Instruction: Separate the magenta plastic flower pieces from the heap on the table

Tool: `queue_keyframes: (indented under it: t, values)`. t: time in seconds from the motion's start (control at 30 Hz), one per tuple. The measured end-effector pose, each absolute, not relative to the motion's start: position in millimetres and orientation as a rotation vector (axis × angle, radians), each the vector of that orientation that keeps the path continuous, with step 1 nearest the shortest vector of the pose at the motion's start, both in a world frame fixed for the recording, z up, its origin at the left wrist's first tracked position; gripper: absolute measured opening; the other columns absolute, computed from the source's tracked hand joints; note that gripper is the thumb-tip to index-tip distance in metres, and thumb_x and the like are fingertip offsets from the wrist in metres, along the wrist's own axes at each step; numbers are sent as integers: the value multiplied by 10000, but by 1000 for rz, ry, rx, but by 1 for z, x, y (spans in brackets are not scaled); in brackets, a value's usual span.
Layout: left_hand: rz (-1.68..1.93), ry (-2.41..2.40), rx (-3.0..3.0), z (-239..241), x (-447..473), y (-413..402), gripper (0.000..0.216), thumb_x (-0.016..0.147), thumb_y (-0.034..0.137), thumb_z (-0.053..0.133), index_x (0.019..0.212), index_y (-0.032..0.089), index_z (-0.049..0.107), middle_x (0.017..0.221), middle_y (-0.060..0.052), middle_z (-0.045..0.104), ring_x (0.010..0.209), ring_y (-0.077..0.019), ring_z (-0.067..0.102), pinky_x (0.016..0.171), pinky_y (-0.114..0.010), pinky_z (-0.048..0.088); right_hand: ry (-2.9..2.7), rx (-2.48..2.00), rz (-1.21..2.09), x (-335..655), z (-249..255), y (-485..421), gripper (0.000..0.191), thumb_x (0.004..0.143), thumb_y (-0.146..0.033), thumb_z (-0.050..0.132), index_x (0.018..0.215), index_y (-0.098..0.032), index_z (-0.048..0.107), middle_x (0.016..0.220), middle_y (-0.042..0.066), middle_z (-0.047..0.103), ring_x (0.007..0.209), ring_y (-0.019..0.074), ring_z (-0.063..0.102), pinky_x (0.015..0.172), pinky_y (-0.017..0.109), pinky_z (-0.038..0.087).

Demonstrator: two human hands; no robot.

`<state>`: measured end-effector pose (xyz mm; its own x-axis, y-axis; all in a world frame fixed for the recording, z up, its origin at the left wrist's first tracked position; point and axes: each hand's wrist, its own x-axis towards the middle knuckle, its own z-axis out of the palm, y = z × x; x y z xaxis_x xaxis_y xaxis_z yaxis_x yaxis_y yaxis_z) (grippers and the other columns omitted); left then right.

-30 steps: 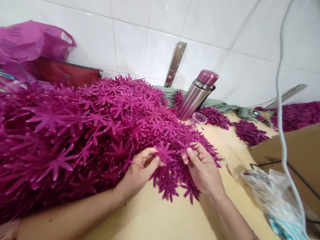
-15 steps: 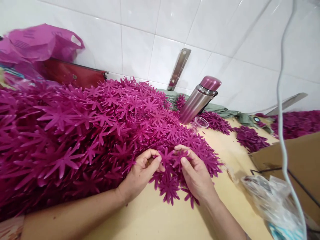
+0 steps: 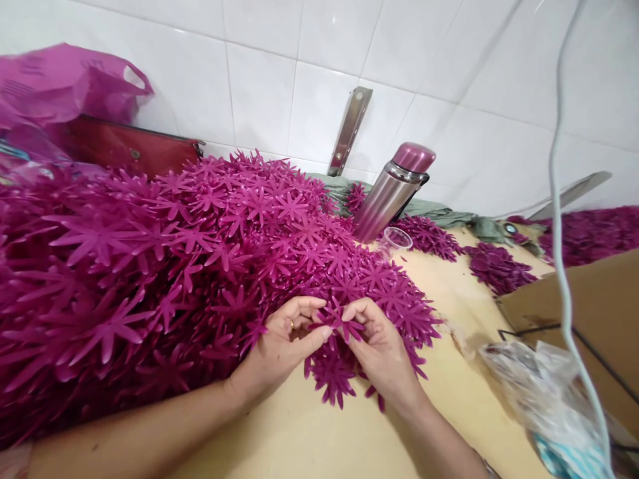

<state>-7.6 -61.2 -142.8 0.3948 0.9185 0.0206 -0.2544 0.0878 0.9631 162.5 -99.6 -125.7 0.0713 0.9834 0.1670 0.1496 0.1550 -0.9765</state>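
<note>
A huge heap of magenta star-shaped flower pieces [image 3: 150,266] covers the left of the yellow table [image 3: 319,439]. At the heap's front edge my left hand [image 3: 279,349] and my right hand [image 3: 382,352] meet, both pinching the same flower piece [image 3: 339,319] between thumbs and fingers. A ring shows on my left hand. More loose flower pieces [image 3: 334,379] lie just under my hands.
A pink-capped steel flask [image 3: 392,189] leans behind the heap with a clear cup [image 3: 397,238] beside it. Smaller flower piles [image 3: 499,266] lie at the right. A cardboard box [image 3: 594,313], a clear plastic bag [image 3: 544,392], a hanging white cable [image 3: 562,253], and a pink bag [image 3: 64,83].
My two hands have drawn closer together, and the right hand has moved left onto the flower piece held by the left hand.
</note>
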Motion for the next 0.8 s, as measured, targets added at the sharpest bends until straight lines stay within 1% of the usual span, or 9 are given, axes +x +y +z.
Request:
queue_keyframes:
  t: [0.13,0.2,0.37,0.43,0.53,0.57,0.63,0.7,0.8]
  values:
    - [984,728,1166,-147,-8,-60,318,828,296,764,1102,167,668,826,-12,685,723,-121,610,687,-237,489,-1320,-1222,974,161,-126,-100,169,888,-350,740,856,-241,615,795,-9,616,713,152,557,661,264,449]
    - [971,757,1200,-149,-10,-59,258,853,313,740,1060,166,691,803,-8,682,697,-122,591,666,-239,477,-1283,-1215,957,162,-126,-99,175,880,-347,752,852,-242,615,809,-7,630,731,155,568,681,268,455]
    - [980,794,1345,-149,-13,-57,183,900,344,687,925,167,726,838,-19,690,763,-141,594,721,-252,482,-1117,-1231,951,170,-128,-94,210,871,-371,778,898,-259,603,844,-13,670,786,160,604,773,290,480]
    - [978,794,1328,-149,-14,-57,199,903,367,687,881,168,693,749,10,634,683,-118,544,652,-234,450,-1052,-1218,967,175,-129,-93,185,908,-403,735,975,-272,621,928,4,706,827,168,621,820,313,489]
    - [933,777,1298,-148,-15,-58,240,913,400,683,853,173,634,648,43,577,583,-91,499,572,-211,408,-1049,-1203,921,179,-130,-91,210,938,-424,691,1090,-281,665,1202,49,699,1005,197,629,939,359,476]
    - [919,767,1294,-147,-16,-59,248,916,407,679,852,175,620,635,47,578,566,-88,506,559,-207,407,-1071,-1208,889,179,-130,-91,207,938,-415,692,1093,-278,681,1278,51,672,1092,207,611,995,367,453]
    - [895,749,1288,-145,-16,-60,263,918,418,675,843,177,600,619,50,578,536,-86,520,532,-205,403,-1109,-1213,839,179,-130,-91,147,926,-388,712,1005,-264,708,1347,38,634,1226,218,557,1079,365,398]
    - [877,744,1280,-143,-16,-61,284,913,425,677,818,176,580,601,55,561,511,-83,517,514,-204,396,-1098,-1216,842,179,-131,-91,136,906,-377,739,896,-246,702,1266,30,660,1202,213,562,1060,346,407]
    - [865,750,1292,-143,-16,-62,305,920,428,667,791,177,551,580,65,525,495,-75,484,509,-204,384,-1001,-1204,943,180,-133,-92,200,866,-393,784,845,-239,658,936,-2,680,869,159,592,816,283,470]
